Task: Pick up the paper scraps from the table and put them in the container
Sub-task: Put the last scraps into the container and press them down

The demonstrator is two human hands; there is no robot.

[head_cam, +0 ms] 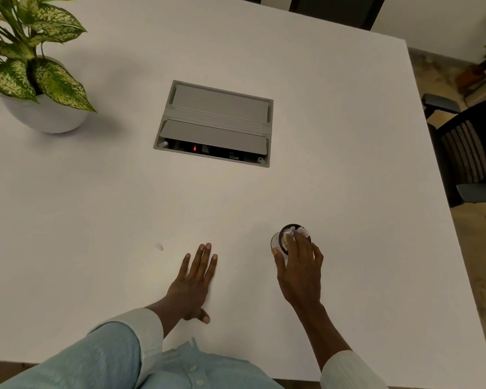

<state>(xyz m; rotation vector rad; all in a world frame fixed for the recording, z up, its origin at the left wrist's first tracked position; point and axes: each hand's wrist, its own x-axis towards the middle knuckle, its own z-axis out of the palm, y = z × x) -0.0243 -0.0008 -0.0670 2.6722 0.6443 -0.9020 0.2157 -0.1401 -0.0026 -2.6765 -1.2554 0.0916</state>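
A small clear container [278, 240] with a dark rim stands on the white table [348, 164] at the near right, with white paper scraps [300, 230] heaped at its mouth. My right hand [299, 269] is over it, fingertips on the scraps at the opening and thumb beside its left wall. My left hand [194, 279] lies flat on the table to the left of it, fingers stretched out, holding nothing. One small white paper scrap [159, 246] lies on the table a little left of the left hand's fingertips.
A grey cable box [213, 123] with flip lids is set into the table's middle. A potted plant [37, 80] in a white pot stands at the far left. Dark chairs [466, 153] stand past the table's right edge.
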